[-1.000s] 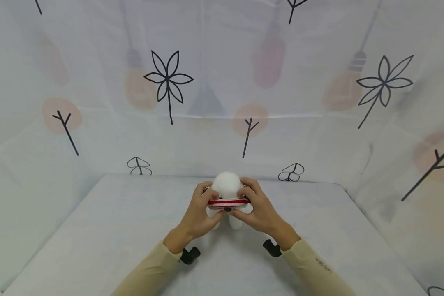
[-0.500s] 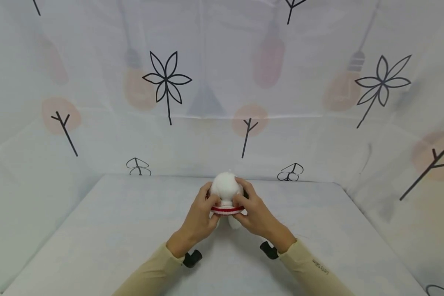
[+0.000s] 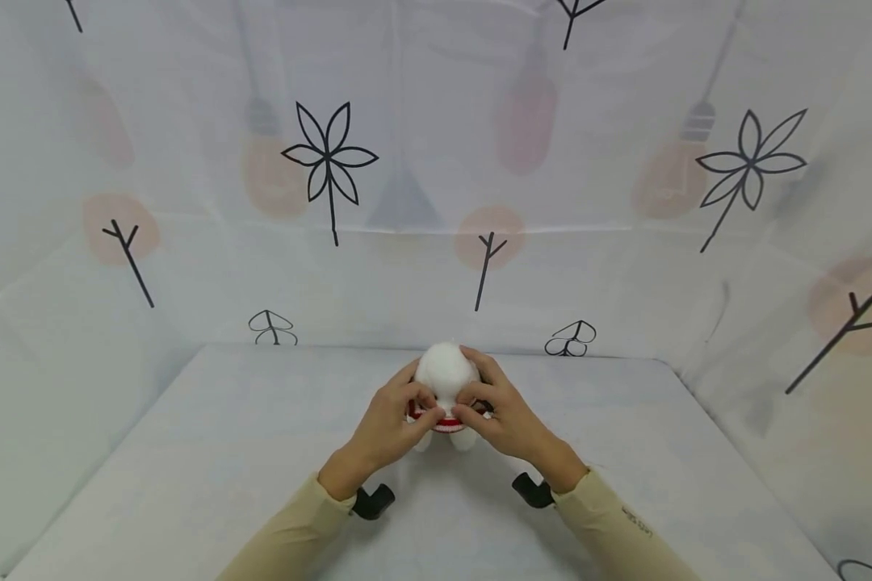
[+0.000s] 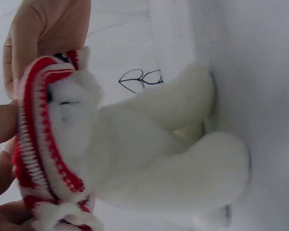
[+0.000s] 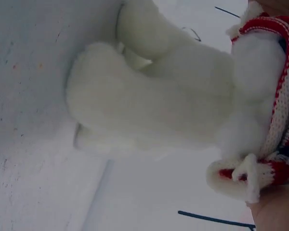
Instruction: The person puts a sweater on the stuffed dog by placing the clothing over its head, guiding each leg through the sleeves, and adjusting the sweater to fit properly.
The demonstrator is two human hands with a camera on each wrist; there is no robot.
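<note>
A white plush animal (image 3: 446, 373) stands on its legs on the table, its round head towards the wall. Around its upper body lies a small knitted sweater (image 4: 31, 139) in red, white and dark blue. My left hand (image 3: 388, 420) pinches the sweater's edge on the left, thumb and forefinger close to the middle. On the other side my right hand (image 3: 510, 418) pinches it in the same way, with its other fingers round the toy's side. In the right wrist view a white-trimmed sleeve (image 5: 245, 178) hangs by the toy's body. The fingers hide parts of the sweater.
The white table (image 3: 189, 468) reaches back to a cloth wall (image 3: 400, 274) printed with plants and lamps. Dark curved pieces, one on the left wrist (image 3: 375, 502) and one on the right wrist (image 3: 532, 490), stick out below the sleeves.
The red-and-white knit edge tilts and sits a little lower on the plush animal. My thumbs come from beneath the edge to its front, and the fingers shift their grip.
</note>
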